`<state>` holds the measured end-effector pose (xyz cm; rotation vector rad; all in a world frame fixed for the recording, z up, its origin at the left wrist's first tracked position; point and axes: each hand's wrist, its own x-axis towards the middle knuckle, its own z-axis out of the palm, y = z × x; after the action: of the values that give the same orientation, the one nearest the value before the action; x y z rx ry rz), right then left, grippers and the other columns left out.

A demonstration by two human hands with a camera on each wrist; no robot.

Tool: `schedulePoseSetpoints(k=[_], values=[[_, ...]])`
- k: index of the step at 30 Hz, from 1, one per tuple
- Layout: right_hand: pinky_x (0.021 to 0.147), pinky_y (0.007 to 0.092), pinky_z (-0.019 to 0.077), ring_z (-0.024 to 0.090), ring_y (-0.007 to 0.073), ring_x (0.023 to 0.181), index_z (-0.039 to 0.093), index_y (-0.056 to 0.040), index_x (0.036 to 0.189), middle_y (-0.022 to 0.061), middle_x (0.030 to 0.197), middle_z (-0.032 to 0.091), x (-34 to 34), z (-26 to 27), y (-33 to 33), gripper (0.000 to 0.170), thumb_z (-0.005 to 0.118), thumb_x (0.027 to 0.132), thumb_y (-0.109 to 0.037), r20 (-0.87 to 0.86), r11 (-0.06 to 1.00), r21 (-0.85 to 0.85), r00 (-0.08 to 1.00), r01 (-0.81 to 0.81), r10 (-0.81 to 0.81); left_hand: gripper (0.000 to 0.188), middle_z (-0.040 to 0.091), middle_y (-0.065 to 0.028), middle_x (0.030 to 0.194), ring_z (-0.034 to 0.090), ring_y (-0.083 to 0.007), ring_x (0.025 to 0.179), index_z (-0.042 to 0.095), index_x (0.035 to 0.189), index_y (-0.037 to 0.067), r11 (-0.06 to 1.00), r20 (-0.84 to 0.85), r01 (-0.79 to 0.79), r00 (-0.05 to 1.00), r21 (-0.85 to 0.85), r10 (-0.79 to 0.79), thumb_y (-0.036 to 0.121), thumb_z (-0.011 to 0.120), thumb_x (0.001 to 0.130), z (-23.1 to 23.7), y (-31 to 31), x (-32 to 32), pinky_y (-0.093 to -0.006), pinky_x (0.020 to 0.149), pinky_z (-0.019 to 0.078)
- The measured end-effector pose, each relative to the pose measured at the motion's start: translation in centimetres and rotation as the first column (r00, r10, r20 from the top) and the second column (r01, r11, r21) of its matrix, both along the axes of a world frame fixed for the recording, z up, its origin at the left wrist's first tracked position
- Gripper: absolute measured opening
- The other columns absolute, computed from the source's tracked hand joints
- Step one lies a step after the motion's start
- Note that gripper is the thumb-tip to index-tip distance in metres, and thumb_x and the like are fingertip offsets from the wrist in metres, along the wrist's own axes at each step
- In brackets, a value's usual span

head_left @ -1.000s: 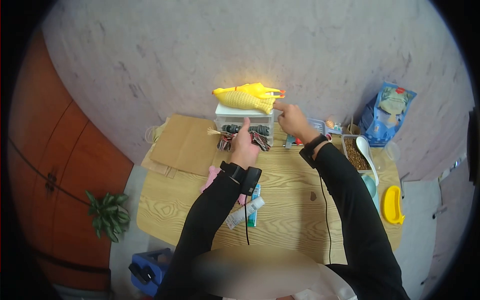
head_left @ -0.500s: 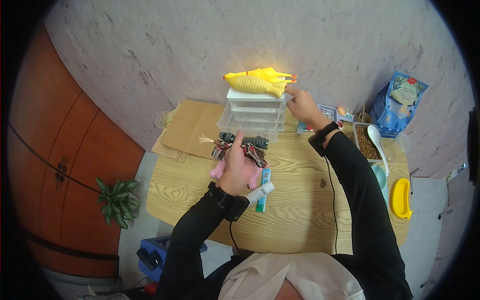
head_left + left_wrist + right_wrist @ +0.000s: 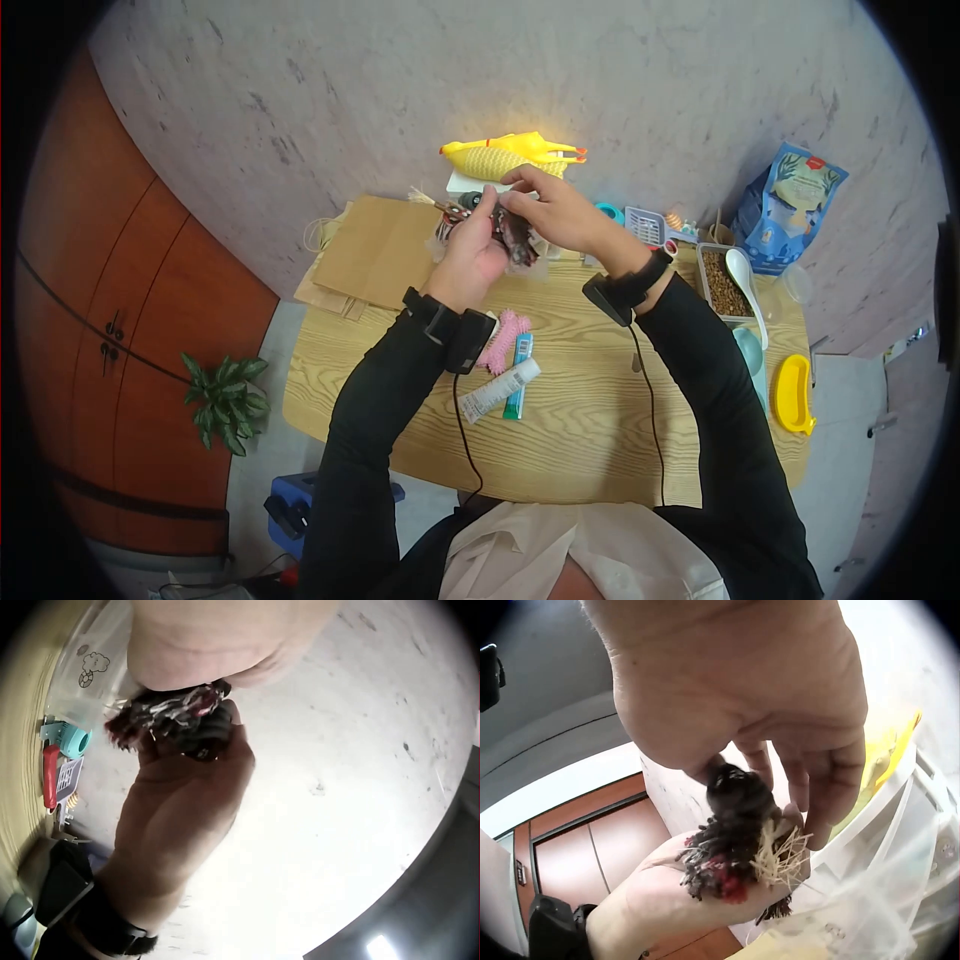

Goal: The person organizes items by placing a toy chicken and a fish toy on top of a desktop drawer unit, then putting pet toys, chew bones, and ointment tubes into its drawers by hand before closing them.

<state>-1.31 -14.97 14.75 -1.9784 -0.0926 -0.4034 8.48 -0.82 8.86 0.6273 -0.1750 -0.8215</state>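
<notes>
My left hand (image 3: pixel 470 265) holds a multicoloured rope toy (image 3: pixel 518 240) with frayed ends, palm up, over the clear drawer unit. Bundled with it are a dark grey ridged toy (image 3: pixel 739 791) and a straw-coloured tassel (image 3: pixel 780 855). From above, my right hand (image 3: pixel 560 215) pinches the dark grey toy between thumb and fingers, as the right wrist view shows. Below the hands a clear drawer (image 3: pixel 862 922) stands pulled out. On the unit's white top (image 3: pixel 460 184) lie a yellow rubber chicken (image 3: pixel 540 147) and a yellow textured toy (image 3: pixel 490 165).
Brown paper bags (image 3: pixel 380 250) lie left of the drawers. Nearer me are a pink toy (image 3: pixel 510 335), a white tube (image 3: pixel 500 390) and a teal box (image 3: pixel 519 400). To the right stand a kibble container (image 3: pixel 718 280) with a white spoon (image 3: pixel 745 295), a blue bag (image 3: pixel 795 205) and a yellow dish (image 3: pixel 793 395).
The drawer was pulled out while my left hand drew back with the toys. Since then that hand has moved forward over the drawer, and my right hand has left the unit's side for the toys.
</notes>
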Motion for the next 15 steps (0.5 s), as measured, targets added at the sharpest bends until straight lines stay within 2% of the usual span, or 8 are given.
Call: schedulePoseSetpoints(k=[2,4,6,7,8,9,11,15], values=[[0.082,0.0364,0.0579,0.074,0.0231,0.092,0.068,0.0017,0.123,0.0182,0.102,0.075,0.0,0.3,-0.5,0.036,0.066,0.099,-0.024,-0.061,0.999,0.043,0.998,-0.012,0.015,0.046,0.069,-0.0138,0.123,0.069,-0.0275,0.111,0.057,0.133,0.002,0.997,-0.021,-0.030,0.999,0.074,0.032,0.043,0.050,0.113,0.8,-0.8,-0.4,-0.0465,0.098,0.0577],[0.078,0.0373,0.0588,0.075,0.0238,0.087,0.070,0.0004,0.121,0.0179,0.099,0.076,0.0,-0.7,-1.2,0.032,0.070,0.095,-0.019,-0.216,0.979,-0.196,0.976,-0.053,0.009,0.045,0.065,-0.0169,0.131,0.065,-0.0317,0.120,0.055,0.135,0.001,0.993,-0.107,-0.021,0.994,0.114,0.033,0.040,0.042,0.116,0.2,-0.9,0.4,-0.0512,0.105,0.0532],[0.076,0.0384,0.0594,0.076,0.0242,0.085,0.072,-0.0011,0.117,0.0169,0.096,0.077,0.2,-2.1,-1.6,0.029,0.073,0.091,-0.014,-0.166,0.952,-0.307,0.984,0.010,-0.064,0.044,0.061,-0.0192,0.137,0.061,-0.0343,0.126,0.051,0.137,-0.001,0.993,-0.243,0.069,0.966,-0.092,-0.089,0.034,0.033,0.118,-2.3,-1.3,2.9,-0.0548,0.110,0.0487],[0.075,0.0383,0.0584,0.075,0.0242,0.083,0.073,-0.0026,0.116,0.0156,0.093,0.076,-0.1,-2.2,-1.6,0.029,0.076,0.089,-0.013,-0.152,0.956,-0.288,0.983,0.054,-0.102,0.044,0.056,-0.0233,0.143,0.056,-0.0380,0.131,0.045,0.142,-0.004,1.000,-0.196,-0.016,0.981,0.001,0.016,0.027,0.027,0.117,-0.9,-1.1,1.4,-0.0584,0.115,0.0434],[0.075,0.0383,0.0575,0.073,0.0242,0.081,0.075,-0.0041,0.115,0.0143,0.089,0.076,-0.2,-2.5,-1.8,0.028,0.079,0.088,-0.012,-0.139,0.958,-0.267,0.980,0.101,-0.142,0.044,0.056,-0.0233,0.143,0.056,-0.0380,0.131,0.045,0.142,-0.004,1.000,-0.196,0.001,0.981,-0.004,-0.001,0.027,0.027,0.117,-0.7,-1.0,1.5,-0.0584,0.115,0.0434],[0.079,0.0425,0.0583,0.075,0.0325,0.086,0.075,-0.0043,0.111,0.0182,0.093,0.076,-0.1,-3.3,-2.0,0.026,0.078,0.086,-0.009,-0.019,0.916,-0.371,0.985,0.150,-0.169,0.046,0.054,-0.0252,0.145,0.055,-0.0400,0.132,0.042,0.144,-0.006,0.999,-0.230,0.026,0.973,-0.033,-0.033,0.027,0.028,0.117,-0.5,-0.3,1.9,-0.0601,0.116,0.0417],[0.083,0.0447,0.0583,0.075,0.0368,0.090,0.075,-0.0030,0.111,0.0208,0.094,0.076,0.1,-3.2,-1.9,0.026,0.075,0.085,-0.007,0.008,0.898,-0.411,0.985,0.159,-0.171,0.050,0.048,-0.0295,0.149,0.050,-0.0448,0.137,0.034,0.149,-0.011,0.998,-0.243,0.046,0.968,-0.032,-0.053,0.026,0.031,0.114,1.0,1.1,1.7,-0.0640,0.120,0.0347],[0.086,0.0491,0.0581,0.074,0.0421,0.095,0.075,-0.0022,0.105,0.0241,0.097,0.076,1.1,-4.0,-1.3,0.023,0.070,0.083,-0.005,0.080,0.878,-0.436,0.980,0.200,-0.184,0.046,0.056,-0.0268,0.141,0.056,-0.0406,0.130,0.045,0.139,-0.011,0.993,-0.243,0.104,0.966,0.053,-0.088,0.023,0.038,0.109,4.2,4.4,0.6,-0.0613,0.114,0.0423]])
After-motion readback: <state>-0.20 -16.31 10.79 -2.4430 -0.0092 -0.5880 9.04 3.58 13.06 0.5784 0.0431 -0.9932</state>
